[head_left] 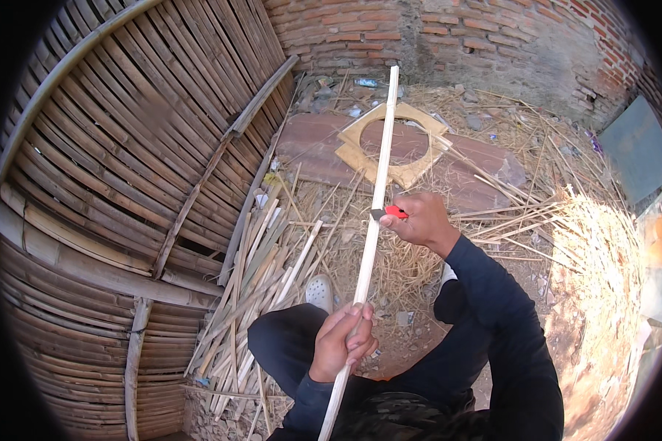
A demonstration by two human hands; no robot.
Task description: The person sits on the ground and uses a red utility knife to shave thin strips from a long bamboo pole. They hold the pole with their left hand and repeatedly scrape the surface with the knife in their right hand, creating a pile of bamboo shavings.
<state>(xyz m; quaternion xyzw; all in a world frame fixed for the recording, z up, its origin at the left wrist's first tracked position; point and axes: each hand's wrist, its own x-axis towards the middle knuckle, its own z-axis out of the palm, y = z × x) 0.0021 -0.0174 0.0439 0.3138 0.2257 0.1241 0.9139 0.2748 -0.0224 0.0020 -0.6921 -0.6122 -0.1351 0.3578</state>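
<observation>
A long pale strip of split bamboo or wood (382, 174) runs from my lap up and slightly right, away from me. My left hand (343, 340) is closed around its lower part, fingers wrapped over it. Farther up, my right hand (421, 220) grips a small red tool (397, 212) with a dark head. That dark head lies against the strip at about its middle. The tool's exact kind cannot be made out, since my fingers cover much of it. Below my left hand, the strip's lower end runs out of the picture.
Loose pale strips (261, 257) lie piled at my left beside a slatted bamboo wall (140, 110). Ahead, a tan board with a round hole (353, 134) rests on a reddish-brown sheet (309, 147). Straw and shavings (412, 272) litter the ground. A brick wall (485, 44) stands behind.
</observation>
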